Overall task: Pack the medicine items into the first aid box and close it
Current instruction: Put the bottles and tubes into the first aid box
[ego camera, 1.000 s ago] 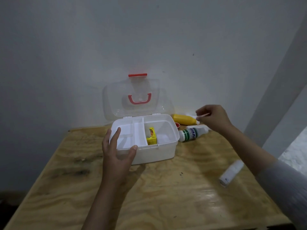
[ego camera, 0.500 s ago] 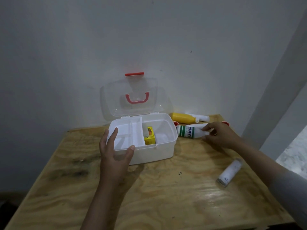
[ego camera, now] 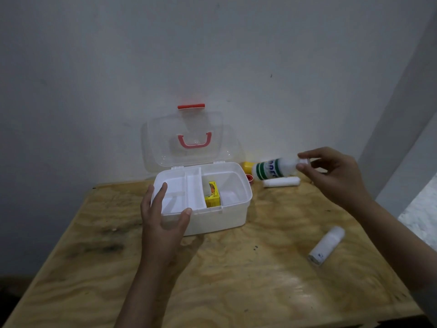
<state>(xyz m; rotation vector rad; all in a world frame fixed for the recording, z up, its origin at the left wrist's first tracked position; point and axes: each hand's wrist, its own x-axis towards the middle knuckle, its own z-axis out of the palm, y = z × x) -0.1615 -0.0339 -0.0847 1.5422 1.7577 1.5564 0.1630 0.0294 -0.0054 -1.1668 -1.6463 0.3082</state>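
Note:
The white first aid box (ego camera: 220,216) stands open on the wooden table (ego camera: 236,280), its clear lid (ego camera: 189,138) with red handle tilted back against the wall. A small yellow carton (ego camera: 212,197) stands inside the right compartment. My left hand (ego camera: 163,223) grips the box's front left corner. My right hand (ego camera: 335,176) holds a white bottle with green bands (ego camera: 274,168) by its cap, lifted above the table just right of the box. A white tube (ego camera: 281,181) lies below it. A yellow bottle (ego camera: 247,165) is mostly hidden behind the held bottle.
A white cylinder (ego camera: 327,245) lies on the table at the right, near my right forearm. A small red object (ego camera: 249,178) sits by the box's right wall. The grey wall is close behind the box. The table's edges are near at left and right.
My right hand came down onto the green-banded bottle, closed on it and has lifted it off the table toward the box. My left hand stayed on the box.

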